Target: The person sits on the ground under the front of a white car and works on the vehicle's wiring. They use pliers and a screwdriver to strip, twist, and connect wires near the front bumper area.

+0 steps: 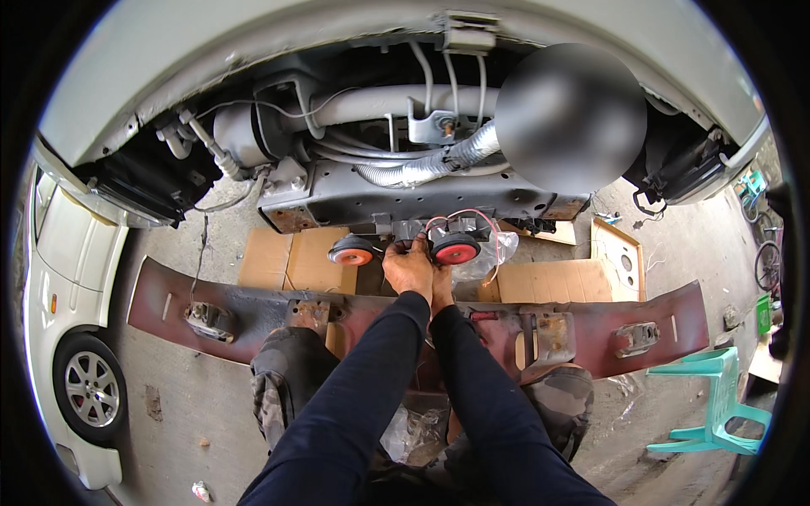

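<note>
Both of my hands are close together below the grey metal frame [472, 201] of a vehicle. My left hand [408, 270] is closed, its fingertips pinched between two round disc horns; what they grip is too small to make out. Just behind it, my right hand [441, 285] is partly covered, and its fingers are hidden below the red horn. The red disc horn [456, 250] has a black rim and sits right of my fingers. An orange disc horn [351, 252] is to their left. A thin red wire [492, 226] loops over the red horn.
A detached dark red bumper [675, 337] lies across my knees' front. Flattened cardboard [548, 281] is on the concrete floor. A silver-wrapped hose [405, 173] runs above the frame. At left stands a white car [72, 253]; at right, a turquoise plastic stool [717, 396].
</note>
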{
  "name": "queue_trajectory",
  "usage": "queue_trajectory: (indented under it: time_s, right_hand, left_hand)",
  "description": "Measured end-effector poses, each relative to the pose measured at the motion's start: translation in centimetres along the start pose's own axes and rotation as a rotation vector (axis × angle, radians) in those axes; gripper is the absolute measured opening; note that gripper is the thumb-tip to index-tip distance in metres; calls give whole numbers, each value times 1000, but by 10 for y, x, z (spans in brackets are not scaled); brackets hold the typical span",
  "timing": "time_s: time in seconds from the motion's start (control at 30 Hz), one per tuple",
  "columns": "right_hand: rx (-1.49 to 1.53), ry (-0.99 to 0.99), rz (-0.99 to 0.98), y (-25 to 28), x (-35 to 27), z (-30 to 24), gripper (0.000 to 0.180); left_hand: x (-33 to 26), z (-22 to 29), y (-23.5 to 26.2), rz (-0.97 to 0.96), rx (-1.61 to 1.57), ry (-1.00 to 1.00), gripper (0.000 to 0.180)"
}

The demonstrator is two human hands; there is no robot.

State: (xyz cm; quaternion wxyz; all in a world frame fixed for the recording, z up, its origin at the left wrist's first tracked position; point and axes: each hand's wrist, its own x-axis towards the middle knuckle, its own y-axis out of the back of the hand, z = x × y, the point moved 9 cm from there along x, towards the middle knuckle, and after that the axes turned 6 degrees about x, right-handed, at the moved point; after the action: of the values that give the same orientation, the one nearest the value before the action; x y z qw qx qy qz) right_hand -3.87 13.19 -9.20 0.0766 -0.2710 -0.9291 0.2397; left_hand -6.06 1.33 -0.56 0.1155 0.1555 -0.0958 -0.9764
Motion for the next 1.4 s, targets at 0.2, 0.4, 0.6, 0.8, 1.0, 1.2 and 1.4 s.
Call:
queue_trajectory:
  time_s: [0.2, 0.4, 0.6, 0.8, 1.0, 1.2, 1.4]
  right_hand:
    - [-309, 126, -123, -19, -7, -16, 43]
    - [-191, 230, -184, -41, -10, -42, 43]
    - [-429, 258, -89, -43, -16, -52, 28]
    - [-656, 262, -80, -39, -16, -50, 31]
    - [-401, 387, 16, -38, -38, -74, 35]
    - [-552, 158, 33, -30, -53, -82, 30]
    - [-815, 14, -19, -37, -61, -125, 29]
  left_hand:
    - [8, 38, -2, -39, 206, -458, 45]
    - [13, 51, -5, -345, 359, -478, 54]
    - [14, 49, -12, -462, 459, -454, 55]
    - [16, 36, -18, -593, 182, -373, 35]
    - [3, 54, 0, -275, 408, -539, 31]
    - [-7, 62, 7, -234, 508, -524, 28]
    - [-3, 60, 5, -332, 510, -450, 25]
